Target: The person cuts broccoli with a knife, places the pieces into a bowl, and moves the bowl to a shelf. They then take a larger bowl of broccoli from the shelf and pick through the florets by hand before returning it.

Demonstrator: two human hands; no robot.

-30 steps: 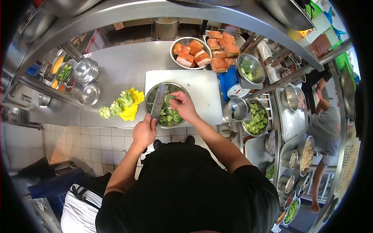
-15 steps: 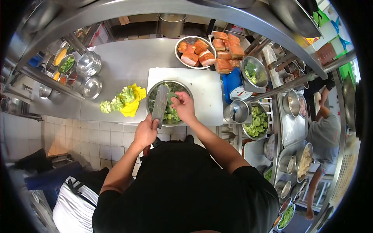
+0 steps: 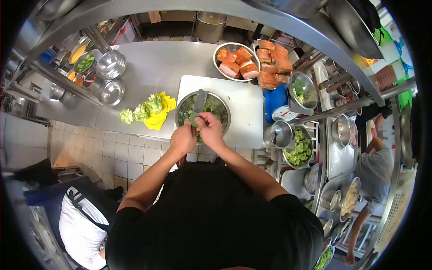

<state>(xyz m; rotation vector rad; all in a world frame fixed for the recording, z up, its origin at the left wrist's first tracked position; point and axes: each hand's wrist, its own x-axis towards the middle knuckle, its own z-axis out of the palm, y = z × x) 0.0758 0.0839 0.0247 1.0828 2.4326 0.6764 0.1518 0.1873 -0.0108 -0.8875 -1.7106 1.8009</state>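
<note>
My left hand (image 3: pixel 183 138) is closed on a cleaver, whose blade (image 3: pixel 200 100) points away from me and looks narrow at this angle. Between the fingers of my right hand (image 3: pixel 210 129) is a green broccoli piece (image 3: pixel 193 119), close against the left hand and the blade. Both hands are over the near side of a perforated metal colander (image 3: pixel 223 102) that holds more green pieces. Under the colander lies a white cutting board (image 3: pixel 246 105). To its left, pale trimmed broccoli stalks (image 3: pixel 140 115) rest on and beside a yellow cloth (image 3: pixel 163 118).
Beyond the board stands a bowl of meat blocks (image 3: pixel 237 62), with more meat slabs (image 3: pixel 275 63) beside it. A blue scale (image 3: pixel 275 104) carrying a broccoli bowl (image 3: pixel 302 90) is at the right. Overhead runs a metal shelf edge (image 3: pixel 180 10). A co-worker (image 3: pixel 373 166) stands far right.
The cleaver blade has turned from broad side to narrow. My hands have come together over the colander's near side. The whole view has shifted slightly, and a white-clothed person's arm shows at lower left.
</note>
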